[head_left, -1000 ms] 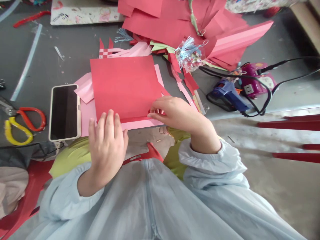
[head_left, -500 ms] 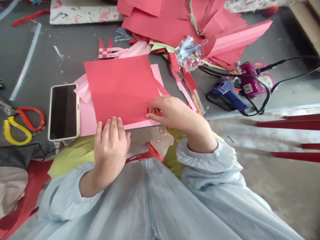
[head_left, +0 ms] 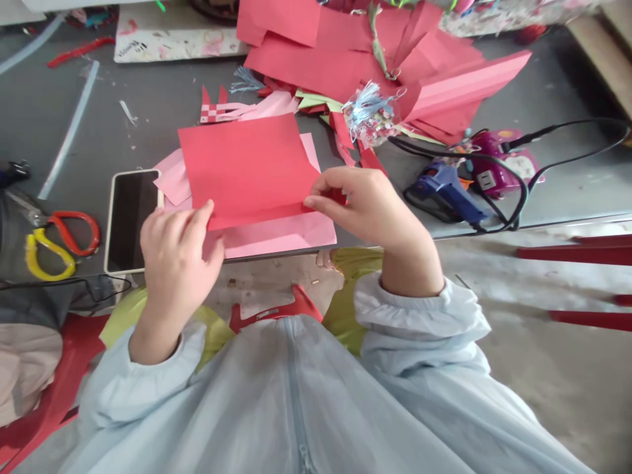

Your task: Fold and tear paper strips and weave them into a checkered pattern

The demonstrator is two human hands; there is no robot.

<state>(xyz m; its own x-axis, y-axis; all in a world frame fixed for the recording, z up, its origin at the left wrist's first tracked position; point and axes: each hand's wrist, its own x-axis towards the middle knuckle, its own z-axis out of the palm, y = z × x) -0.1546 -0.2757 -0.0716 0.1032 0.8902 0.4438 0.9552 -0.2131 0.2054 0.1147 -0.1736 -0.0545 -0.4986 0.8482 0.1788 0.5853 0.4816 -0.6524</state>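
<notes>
A sheet of red paper (head_left: 249,168) lies over pink paper (head_left: 281,237) near the table's front edge. Its near edge is turned up in a narrow fold. At the right end of that edge, my right hand (head_left: 363,204) pinches the red paper between thumb and fingers. My left hand (head_left: 180,253) is at the left end, an index fingertip touching the red paper's corner, the thumb held apart over the pink paper. Partly behind my left hand is a phone (head_left: 123,220) with a dark screen.
Scissors (head_left: 64,243) with red and yellow handles lie left. A blue glue gun (head_left: 451,194) and a purple device (head_left: 508,161) with black cables are at right. Red paper sheets (head_left: 340,56), woven paper strips (head_left: 214,112) and a blue tassel (head_left: 370,102) lie farther back.
The red paper's near edge has moved away from the table edge and is folded up, baring more pink paper. My left hand has shifted left and its thumb has spread; my right hand moved slightly right.
</notes>
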